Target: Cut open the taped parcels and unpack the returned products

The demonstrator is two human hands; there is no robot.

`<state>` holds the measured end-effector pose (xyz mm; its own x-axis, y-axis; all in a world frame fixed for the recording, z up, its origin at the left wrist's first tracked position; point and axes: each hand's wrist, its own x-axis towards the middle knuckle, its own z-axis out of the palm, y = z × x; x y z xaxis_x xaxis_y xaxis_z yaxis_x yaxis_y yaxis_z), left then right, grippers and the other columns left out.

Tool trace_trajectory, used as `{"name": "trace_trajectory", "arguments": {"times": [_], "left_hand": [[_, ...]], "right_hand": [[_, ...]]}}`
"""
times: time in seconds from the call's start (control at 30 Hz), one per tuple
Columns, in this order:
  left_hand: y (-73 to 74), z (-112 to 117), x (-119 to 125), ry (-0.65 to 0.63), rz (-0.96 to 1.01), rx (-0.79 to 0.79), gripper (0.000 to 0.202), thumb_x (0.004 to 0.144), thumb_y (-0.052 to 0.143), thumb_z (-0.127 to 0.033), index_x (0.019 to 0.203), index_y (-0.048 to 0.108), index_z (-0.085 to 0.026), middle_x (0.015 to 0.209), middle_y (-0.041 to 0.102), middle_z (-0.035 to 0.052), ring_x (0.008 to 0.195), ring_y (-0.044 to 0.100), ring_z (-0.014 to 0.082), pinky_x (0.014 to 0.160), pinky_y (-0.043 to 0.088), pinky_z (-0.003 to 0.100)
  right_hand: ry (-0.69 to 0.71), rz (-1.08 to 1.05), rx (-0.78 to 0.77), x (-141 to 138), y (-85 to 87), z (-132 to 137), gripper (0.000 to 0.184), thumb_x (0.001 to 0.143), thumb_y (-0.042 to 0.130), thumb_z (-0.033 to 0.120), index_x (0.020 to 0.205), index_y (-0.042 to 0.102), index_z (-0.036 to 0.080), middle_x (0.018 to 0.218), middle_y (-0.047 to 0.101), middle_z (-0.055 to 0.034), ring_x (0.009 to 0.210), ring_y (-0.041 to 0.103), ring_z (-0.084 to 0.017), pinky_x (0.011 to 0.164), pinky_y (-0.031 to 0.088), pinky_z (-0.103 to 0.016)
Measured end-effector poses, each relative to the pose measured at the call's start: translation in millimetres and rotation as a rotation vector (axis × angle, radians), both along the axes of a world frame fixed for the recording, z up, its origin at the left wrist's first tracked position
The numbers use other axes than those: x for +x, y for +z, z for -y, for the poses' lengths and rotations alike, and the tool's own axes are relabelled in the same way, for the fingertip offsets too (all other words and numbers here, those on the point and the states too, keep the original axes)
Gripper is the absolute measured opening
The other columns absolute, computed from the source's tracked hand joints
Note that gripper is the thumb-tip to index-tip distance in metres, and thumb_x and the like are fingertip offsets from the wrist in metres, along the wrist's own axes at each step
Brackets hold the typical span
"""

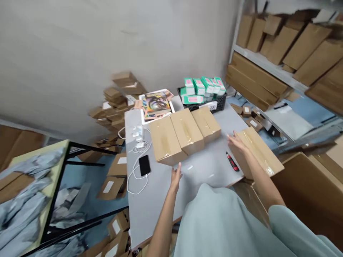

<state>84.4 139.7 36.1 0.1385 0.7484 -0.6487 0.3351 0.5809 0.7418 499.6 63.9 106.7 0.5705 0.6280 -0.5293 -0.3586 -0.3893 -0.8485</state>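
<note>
My right hand [237, 142] lies with fingers spread on the near left edge of a taped cardboard box [261, 151] at the table's right edge. My left hand [176, 175] hovers open over the grey table [150, 203], just in front of a row of three taped cardboard boxes [184, 134]. A red and black utility knife [232, 161] lies on the table between my hands, beside the right box.
A black phone [144, 165] on a white cable and chargers [137, 135] lie at the table's left. A black crate of green packets [203, 91] and a colourful picture [155, 104] stand at the back. Shelves of cardboard boxes [284, 46] fill the right; small boxes litter the floor.
</note>
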Motion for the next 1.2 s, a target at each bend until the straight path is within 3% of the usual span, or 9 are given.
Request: {"name": "trace_trajectory", "arguments": {"times": [0.2, 0.27, 0.37, 0.47, 0.6, 0.77, 0.97, 1.07, 1.2], "left_hand": [[-23.5, 81, 90, -0.322, 0.023, -0.158, 0.09, 0.106, 0.066, -0.068, 0.172, 0.041, -0.011, 0.182, 0.039, 0.0317, 0.167, 0.048, 0.0427, 0.137, 0.042, 0.054], [-20.0, 97, 133, -0.436, 0.103, -0.146, 0.088, 0.101, 0.076, -0.067, 0.168, 0.05, -0.016, 0.181, 0.043, 0.0269, 0.168, 0.047, 0.0411, 0.14, 0.037, 0.053], [-11.2, 121, 198, -0.571, 0.255, -0.132, 0.088, 0.094, 0.085, -0.066, 0.166, 0.058, -0.023, 0.178, 0.052, 0.0207, 0.165, 0.051, 0.0393, 0.14, 0.038, 0.054], [-2.5, 146, 254, -0.64, 0.385, -0.133, 0.094, 0.087, 0.091, -0.066, 0.166, 0.059, -0.024, 0.177, 0.053, 0.0192, 0.162, 0.054, 0.04, 0.139, 0.037, 0.056], [11.2, 164, 292, -0.631, 0.528, -0.134, 0.101, 0.088, 0.091, -0.067, 0.17, 0.053, -0.022, 0.174, 0.056, 0.0194, 0.157, 0.06, 0.039, 0.136, 0.043, 0.057], [42.2, 155, 267, -0.538, 0.608, -0.091, 0.089, 0.088, 0.093, -0.062, 0.162, 0.063, -0.021, 0.163, 0.068, 0.0172, 0.154, 0.062, 0.0389, 0.134, 0.045, 0.057], [97.0, 142, 173, -0.346, 0.542, 0.022, 0.072, 0.091, 0.083, -0.052, 0.157, 0.071, -0.024, 0.166, 0.067, 0.0094, 0.15, 0.065, 0.0413, 0.125, 0.054, 0.051], [113.4, 136, 122, -0.242, 0.38, 0.115, 0.073, 0.081, 0.075, -0.036, 0.153, 0.076, -0.024, 0.16, 0.072, 0.0043, 0.149, 0.065, 0.0422, 0.126, 0.053, 0.05], [115.3, 119, 65, -0.204, 0.165, 0.178, 0.075, 0.073, 0.059, -0.032, 0.144, 0.083, -0.021, 0.144, 0.081, 0.0012, 0.136, 0.072, 0.0412, 0.117, 0.06, 0.05]], "right_hand": [[-0.023, 0.349, 0.18, 99, 24.7, 138, 0.075, 0.09, 0.091, 0.063, 0.15, 0.075, 0.02, 0.134, 0.085, -0.0162, 0.126, 0.082, -0.032, 0.123, 0.059, -0.059], [-0.18, 0.539, 0.158, 137, 38.9, 174, 0.076, 0.089, 0.087, 0.072, 0.144, 0.077, 0.02, 0.137, 0.084, -0.0165, 0.135, 0.078, -0.035, 0.129, 0.053, -0.061], [-0.278, 0.634, -0.084, 171, 44.1, 210, 0.089, 0.088, 0.083, 0.079, 0.152, 0.072, 0.019, 0.159, 0.072, -0.0186, 0.157, 0.061, -0.038, 0.137, 0.041, -0.061], [-0.113, 0.46, -0.284, 167, 28.9, 221, 0.08, 0.091, 0.079, 0.079, 0.145, 0.078, 0.02, 0.166, 0.067, -0.0164, 0.164, 0.053, -0.039, 0.14, 0.037, -0.061], [0.086, 0.309, -0.323, 128, 15.4, 215, 0.07, 0.097, 0.07, 0.081, 0.132, 0.086, 0.022, 0.155, 0.075, -0.0129, 0.152, 0.066, -0.04, 0.132, 0.051, -0.059], [0.253, 0.262, -0.278, 75, 53.8, 207, 0.073, 0.104, 0.062, 0.08, 0.16, 0.07, 0.033, 0.164, 0.07, -0.0033, 0.152, 0.067, -0.035, 0.133, 0.053, -0.053], [0.443, 0.33, -0.157, 7, 111.7, 212, 0.067, 0.105, 0.064, 0.076, 0.164, 0.065, 0.044, 0.162, 0.071, 0.001, 0.157, 0.061, -0.042, 0.135, 0.049, -0.062], [0.608, 0.166, -0.05, -27, 110.0, 207, 0.063, 0.106, 0.064, 0.076, 0.159, 0.07, 0.042, 0.163, 0.07, -0.0002, 0.157, 0.061, -0.041, 0.135, 0.048, -0.063], [0.798, -0.085, 0.008, -72, 73.9, 190, 0.07, 0.098, 0.073, 0.08, 0.152, 0.076, 0.035, 0.155, 0.076, -0.0054, 0.146, 0.07, -0.04, 0.13, 0.054, -0.06]]}}
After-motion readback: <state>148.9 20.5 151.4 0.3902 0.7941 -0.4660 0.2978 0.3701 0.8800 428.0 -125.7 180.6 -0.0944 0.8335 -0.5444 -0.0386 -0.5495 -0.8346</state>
